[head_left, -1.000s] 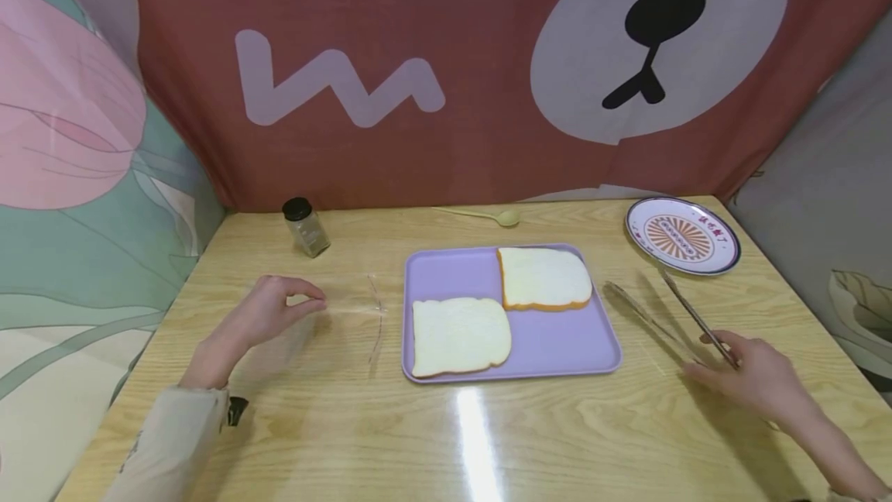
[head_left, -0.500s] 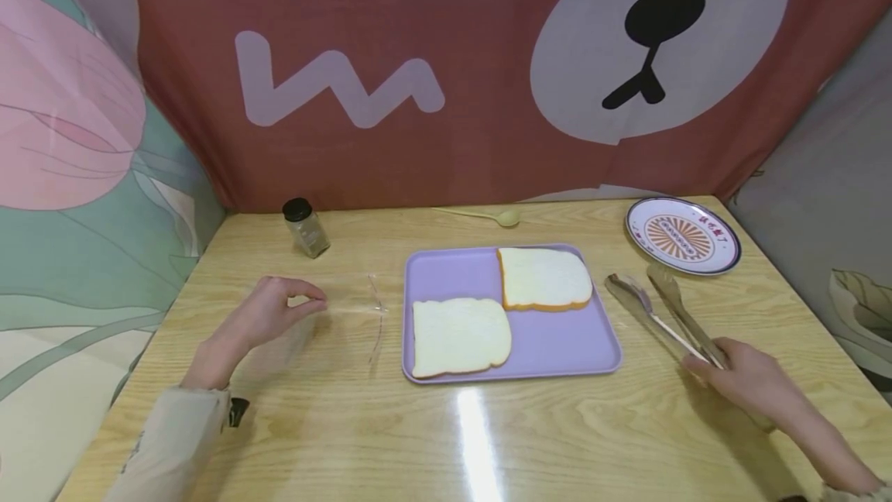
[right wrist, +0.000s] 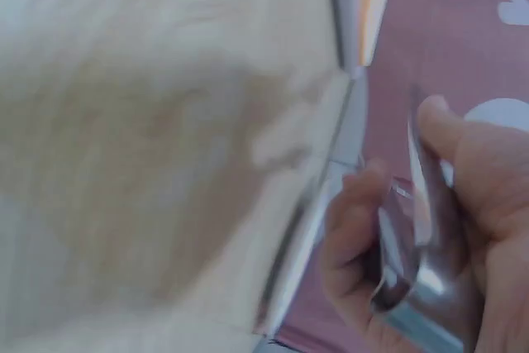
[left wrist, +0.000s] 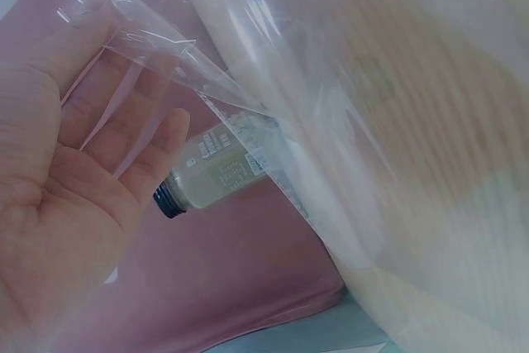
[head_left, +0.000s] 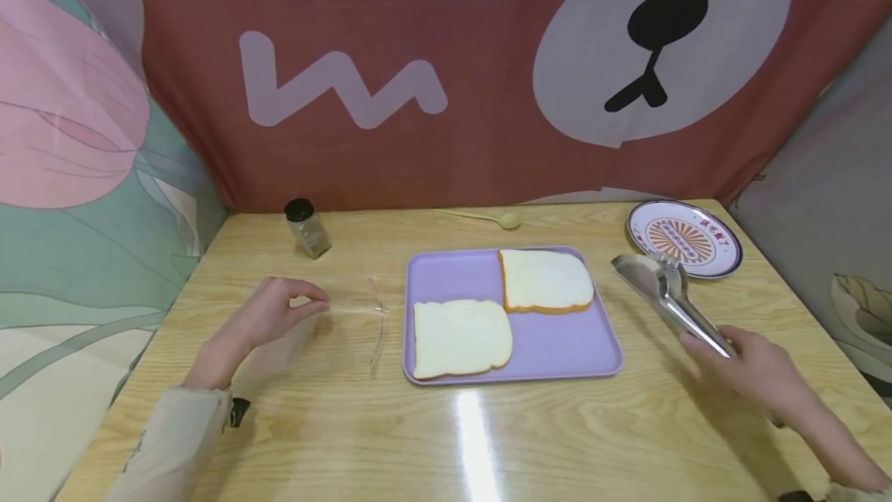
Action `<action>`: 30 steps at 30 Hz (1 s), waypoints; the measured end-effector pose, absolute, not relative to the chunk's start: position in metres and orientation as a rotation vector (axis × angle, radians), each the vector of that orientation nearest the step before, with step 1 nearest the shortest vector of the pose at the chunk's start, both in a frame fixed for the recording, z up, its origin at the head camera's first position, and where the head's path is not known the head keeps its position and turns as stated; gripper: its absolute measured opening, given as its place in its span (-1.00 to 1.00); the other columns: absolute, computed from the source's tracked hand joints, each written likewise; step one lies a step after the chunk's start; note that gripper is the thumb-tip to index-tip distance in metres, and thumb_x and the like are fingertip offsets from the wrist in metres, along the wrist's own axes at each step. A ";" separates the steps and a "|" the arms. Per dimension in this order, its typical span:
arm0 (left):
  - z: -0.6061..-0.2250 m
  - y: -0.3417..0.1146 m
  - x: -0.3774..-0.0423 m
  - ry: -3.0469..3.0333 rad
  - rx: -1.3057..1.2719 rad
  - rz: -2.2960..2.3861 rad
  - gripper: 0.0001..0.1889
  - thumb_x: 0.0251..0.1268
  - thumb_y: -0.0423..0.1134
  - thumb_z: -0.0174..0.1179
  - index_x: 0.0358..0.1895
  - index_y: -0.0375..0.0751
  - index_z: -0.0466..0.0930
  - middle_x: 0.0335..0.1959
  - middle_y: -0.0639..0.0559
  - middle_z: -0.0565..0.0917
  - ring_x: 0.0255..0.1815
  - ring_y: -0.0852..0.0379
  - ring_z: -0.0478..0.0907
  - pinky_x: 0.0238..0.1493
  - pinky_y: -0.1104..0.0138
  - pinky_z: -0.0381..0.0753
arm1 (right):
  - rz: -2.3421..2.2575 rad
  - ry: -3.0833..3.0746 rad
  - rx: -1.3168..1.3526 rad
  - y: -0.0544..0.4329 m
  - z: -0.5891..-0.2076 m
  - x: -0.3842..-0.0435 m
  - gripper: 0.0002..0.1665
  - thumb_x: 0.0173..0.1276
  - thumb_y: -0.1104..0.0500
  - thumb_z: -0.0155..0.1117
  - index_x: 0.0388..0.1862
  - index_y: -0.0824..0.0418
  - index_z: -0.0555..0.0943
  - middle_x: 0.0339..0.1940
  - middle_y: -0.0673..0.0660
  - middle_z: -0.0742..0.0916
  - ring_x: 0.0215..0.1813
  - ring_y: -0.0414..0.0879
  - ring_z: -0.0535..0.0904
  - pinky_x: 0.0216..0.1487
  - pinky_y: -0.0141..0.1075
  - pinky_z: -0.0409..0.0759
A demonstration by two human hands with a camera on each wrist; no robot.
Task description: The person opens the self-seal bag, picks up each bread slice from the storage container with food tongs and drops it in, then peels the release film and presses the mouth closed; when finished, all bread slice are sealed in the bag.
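Note:
Between thumb and index finger, my left hand (head_left: 279, 310) pinches the edge of a clear plastic bag (left wrist: 289, 64), which is hard to make out against the table in the head view. Metal tongs (head_left: 672, 299) are in my right hand (head_left: 756, 378), gripped by their handles, with the two broad ends near each other and pointing toward the back. In the right wrist view, thumb and fingers lie around the tongs (right wrist: 434, 270). A purple tray (head_left: 557, 347) between the hands bears two bread slices, one at the front left (head_left: 461, 338) and one at the back right (head_left: 547, 280).
At the back left a glass jar with a black lid (head_left: 307, 229) stands on the wooden table (head_left: 390, 440). A pale green spoon (head_left: 507, 219) lies near the back edge. A patterned plate (head_left: 718, 254) is at the back right, just beyond the tongs. Printed curtains hang around the table.
The tongs in my right hand have turned and their arms have come closer together. My left hand stays where it was, and the tray and bread have not moved.

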State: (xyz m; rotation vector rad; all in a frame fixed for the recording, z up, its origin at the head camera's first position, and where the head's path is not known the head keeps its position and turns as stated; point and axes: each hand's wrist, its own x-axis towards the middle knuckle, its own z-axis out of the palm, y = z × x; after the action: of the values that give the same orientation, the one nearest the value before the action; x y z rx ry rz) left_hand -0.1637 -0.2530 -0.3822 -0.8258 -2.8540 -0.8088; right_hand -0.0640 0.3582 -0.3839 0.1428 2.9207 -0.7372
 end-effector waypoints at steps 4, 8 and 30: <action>-0.382 -0.254 -0.164 -2.851 -0.827 -0.802 -0.93 0.16 -0.35 0.34 -0.30 -0.23 0.75 -0.33 0.02 0.74 -0.21 -0.01 0.68 -0.16 0.03 0.62 | -0.760 2.942 0.051 0.346 -0.372 -0.066 -0.52 0.43 -0.17 0.11 -0.23 0.25 0.55 -0.70 0.01 0.50 -0.65 -0.17 0.38 -0.63 -0.31 0.28; -0.383 -0.254 -0.164 -2.839 -0.834 -0.793 -0.94 0.15 -0.35 0.35 -0.31 -0.22 0.75 -0.34 0.03 0.74 -0.22 0.00 0.68 -0.17 0.04 0.62 | -0.846 2.934 -0.110 0.333 -0.371 -0.070 -0.64 0.43 -0.07 0.16 -0.35 0.20 0.55 -0.71 -0.03 0.51 -0.67 -0.24 0.38 -0.66 -0.35 0.30; -0.381 -0.252 -0.162 -2.863 -0.817 -0.807 -0.93 0.18 -0.32 0.34 -0.29 -0.21 0.75 -0.33 0.04 0.75 -0.21 0.01 0.68 -0.17 0.03 0.61 | -0.835 2.857 -0.529 0.282 -0.376 -0.096 -0.82 0.37 0.03 0.21 -0.28 0.11 0.62 -0.57 -0.13 0.52 -0.53 -0.33 0.37 -0.53 -0.39 0.35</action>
State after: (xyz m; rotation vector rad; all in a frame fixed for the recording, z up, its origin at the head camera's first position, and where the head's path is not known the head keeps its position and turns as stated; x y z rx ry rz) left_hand -0.1621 -0.2520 -0.3810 -0.8169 -2.8628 -0.8069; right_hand -0.0959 0.2820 -0.3759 -0.5295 2.8566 -0.8355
